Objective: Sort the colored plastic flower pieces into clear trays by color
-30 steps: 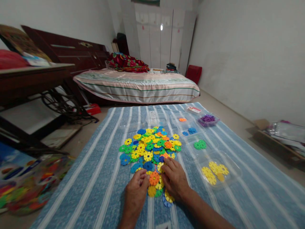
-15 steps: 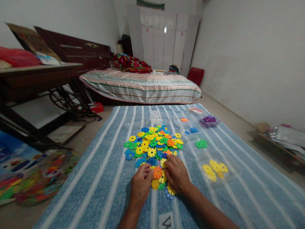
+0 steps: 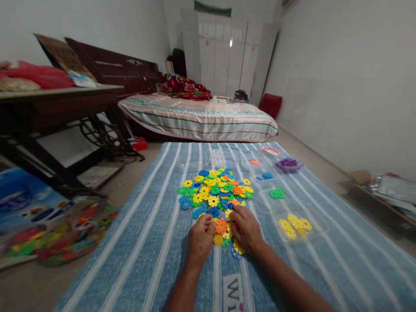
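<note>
A loose pile of notched plastic flower discs, in yellow, green, blue and orange, spreads over the striped cloth in front of me. My left hand rests at its near left edge, thumb and fingers pressed together. Whatever is between those fingertips is hidden. Across from it, my right hand bends its fingers down onto the discs at the near right edge, by a yellow disc; its grip is not clear. Between both hands lies an orange disc, with more yellow and green ones below.
Clear plastic trays stand along the right side, holding yellow discs, green discs, blue discs, orange discs and purple discs. Beyond the striped cloth is a bed. A sewing-machine table stands at left.
The whole view has shifted, so the pile and hands appear farther right and slightly higher. Both hands keep nearly the same pose by the discs.
</note>
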Demonstrator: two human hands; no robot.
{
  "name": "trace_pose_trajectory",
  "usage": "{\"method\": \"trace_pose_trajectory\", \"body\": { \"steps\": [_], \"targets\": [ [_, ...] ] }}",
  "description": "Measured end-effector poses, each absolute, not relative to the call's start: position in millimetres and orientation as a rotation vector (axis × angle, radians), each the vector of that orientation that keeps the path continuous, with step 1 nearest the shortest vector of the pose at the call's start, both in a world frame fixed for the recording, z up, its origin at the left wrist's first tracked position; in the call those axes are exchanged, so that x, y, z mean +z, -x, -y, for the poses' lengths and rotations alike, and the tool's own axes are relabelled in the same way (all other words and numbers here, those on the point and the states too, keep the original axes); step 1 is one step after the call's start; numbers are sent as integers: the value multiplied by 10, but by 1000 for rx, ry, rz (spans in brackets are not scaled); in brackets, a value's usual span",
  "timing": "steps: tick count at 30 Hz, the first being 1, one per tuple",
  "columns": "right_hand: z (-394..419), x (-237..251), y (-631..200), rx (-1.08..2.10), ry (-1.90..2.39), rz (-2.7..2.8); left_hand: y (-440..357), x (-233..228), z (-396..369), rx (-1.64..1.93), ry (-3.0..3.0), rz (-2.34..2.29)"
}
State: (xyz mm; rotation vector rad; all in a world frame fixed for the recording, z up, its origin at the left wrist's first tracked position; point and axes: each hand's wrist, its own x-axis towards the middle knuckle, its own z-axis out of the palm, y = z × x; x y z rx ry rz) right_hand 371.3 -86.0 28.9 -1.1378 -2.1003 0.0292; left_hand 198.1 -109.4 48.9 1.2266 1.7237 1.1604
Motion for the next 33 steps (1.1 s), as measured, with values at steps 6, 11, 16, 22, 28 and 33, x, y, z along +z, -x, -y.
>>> {"method": "trace_pose_trajectory", "body": {
  "steps": [6,11,16,22,28,33],
  "targets": [
    [861,278,-3719,34,1142,2101,-1992,487,1100,1125,-1253,-1758],
    [871,296,-3721,32,1142,2093,-1995,487,1112,1136,-1263,-1750],
    [885,327,-3716,50,1147,2091,-1996,504,1117,1139,-1265,-1765],
    [885,336,-3720,46,1155,2108,-1997,484,1107,1153,-1262,-1743],
    [886,343,-3715,31,1147,2093,-1996,486,1108,1160,-1284,-1748],
    [881,345,-3718,51,1138,2092,-1995,491,1106,1165,-1265,-1741]
  ]
}}
